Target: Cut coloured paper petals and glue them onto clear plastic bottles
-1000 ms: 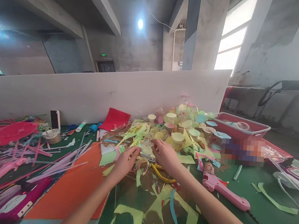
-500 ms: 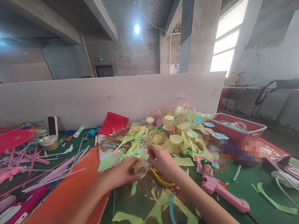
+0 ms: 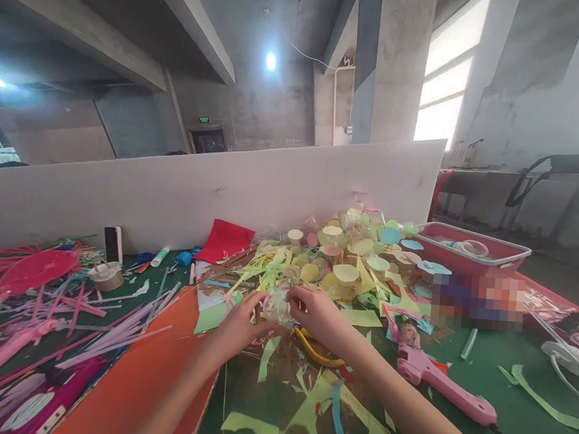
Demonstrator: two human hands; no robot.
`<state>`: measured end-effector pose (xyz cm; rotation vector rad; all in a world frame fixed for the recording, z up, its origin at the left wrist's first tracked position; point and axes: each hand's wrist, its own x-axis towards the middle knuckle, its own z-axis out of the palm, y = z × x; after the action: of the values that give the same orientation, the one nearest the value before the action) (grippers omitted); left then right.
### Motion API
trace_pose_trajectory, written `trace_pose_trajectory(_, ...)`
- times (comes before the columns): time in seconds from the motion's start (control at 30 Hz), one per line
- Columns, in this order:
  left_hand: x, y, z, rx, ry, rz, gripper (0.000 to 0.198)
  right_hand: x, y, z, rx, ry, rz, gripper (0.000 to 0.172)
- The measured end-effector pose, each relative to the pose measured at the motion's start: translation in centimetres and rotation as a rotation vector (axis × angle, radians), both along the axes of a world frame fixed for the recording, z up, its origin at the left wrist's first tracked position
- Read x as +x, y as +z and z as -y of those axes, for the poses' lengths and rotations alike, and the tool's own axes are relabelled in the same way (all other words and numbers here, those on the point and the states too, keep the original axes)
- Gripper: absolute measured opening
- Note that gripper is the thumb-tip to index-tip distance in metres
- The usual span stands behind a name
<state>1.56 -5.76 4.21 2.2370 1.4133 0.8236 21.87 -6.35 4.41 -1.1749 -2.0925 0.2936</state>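
Left hand (image 3: 239,327), right hand (image 3: 318,314) — both grip clear cup (image 3: 278,308).

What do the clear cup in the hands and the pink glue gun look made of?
Clear cup, held between left hand and right hand: probably thin transparent plastic, glossy; the scraps behind show through it. Pink glue gun: seemingly moulded hard plastic, smooth with a slight sheen.

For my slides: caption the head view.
Left hand and right hand hold a clear cup over paper scraps near a pink glue gun.
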Motion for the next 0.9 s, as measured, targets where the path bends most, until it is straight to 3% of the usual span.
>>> trace_pose_trajectory(0.23,0.5,-0.2,0.6,-0.004,-0.036,-0.008,0.052,-0.9,0.0,0.8,0.089,-0.116,0.122,0.023)
trace_pose_trajectory(0.37,1.0,-0.5,1.1,-0.020,-0.075,0.019,0.054,-1.4,-0.4,0.8,0.069,-0.178,0.276,0.011)
trace_pose_trajectory(0.57,0.2,-0.4,1.6,-0.023,0.017,-0.051,0.065,-1.6,-0.6,-1.1,0.042,-0.313,0.378,0.016)
trace_pose_trajectory(0.77,-2.1,0.4,6.3,0.055,0.171,-0.317,0.057,-2.9,-0.9,-6.0,0.065,-0.393,0.496,0.018)
trace_pose_trajectory(0.9,-6.5,-0.5,10.9,0.104,0.176,-0.429,0.050,-3.9,-1.2,-8.1,0.089,-0.415,0.574,0.020)
